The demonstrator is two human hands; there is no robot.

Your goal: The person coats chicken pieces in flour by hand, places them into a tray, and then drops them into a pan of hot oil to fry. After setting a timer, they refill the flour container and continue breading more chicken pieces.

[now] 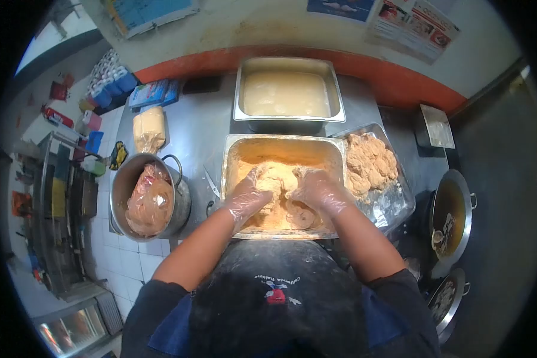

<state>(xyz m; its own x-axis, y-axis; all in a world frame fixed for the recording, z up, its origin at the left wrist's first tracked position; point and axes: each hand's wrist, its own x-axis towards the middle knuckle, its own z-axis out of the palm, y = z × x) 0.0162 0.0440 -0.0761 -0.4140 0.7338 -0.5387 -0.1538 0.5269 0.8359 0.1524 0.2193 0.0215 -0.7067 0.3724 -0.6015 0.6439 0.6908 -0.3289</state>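
Observation:
A steel pan of breading flour sits in front of me, with flour-coated meat pieces heaped in its middle. My left hand, in a clear plastic glove, is closed around the left side of the heap. From the right, my right hand, gloved the same way, grips the other side. The fingertips of both are partly buried in flour. Another coated piece lies near the pan's front wall, below my right hand.
Behind stands a deep pan of pale liquid. On the right, a clear tray holds piled coated pieces. At left are a pot with bagged raw meat, scissors and a filled bag. Oil pans stand far right.

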